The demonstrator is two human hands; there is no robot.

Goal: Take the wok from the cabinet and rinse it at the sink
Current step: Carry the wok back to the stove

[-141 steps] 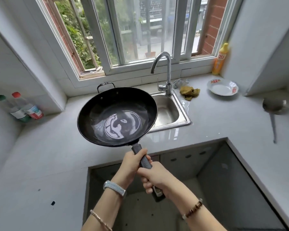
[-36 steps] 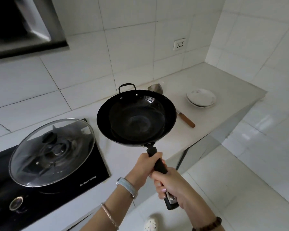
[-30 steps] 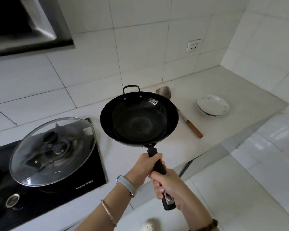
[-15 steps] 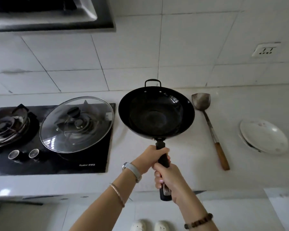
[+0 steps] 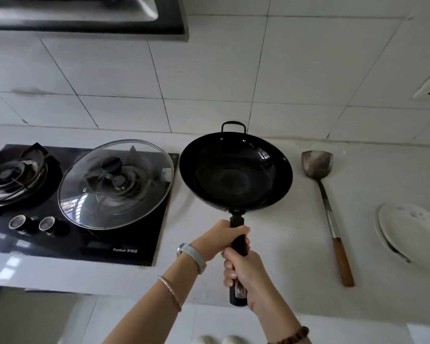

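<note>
The black wok [image 5: 235, 173] hangs level above the white counter [image 5: 291, 234], between the stove and a spatula. Its long black handle points toward me. My left hand [image 5: 217, 238] grips the upper part of the handle, just below the bowl. My right hand [image 5: 243, 269] grips lower on the same handle, and the handle's end sticks out below it. The bowl looks dark and holds nothing that I can make out. No sink or cabinet is in view.
A black gas stove [image 5: 85, 234] lies at the left with a glass lid [image 5: 116, 183] over its right burner. A metal spatula with a wooden handle [image 5: 327, 212] lies right of the wok. White plates [image 5: 415, 233] sit far right. A range hood [image 5: 85, 16] hangs above.
I have turned from the sink to the stove counter with the wok in both hands. Over the last second the view swung to face the counter squarely; my grip is unchanged.
</note>
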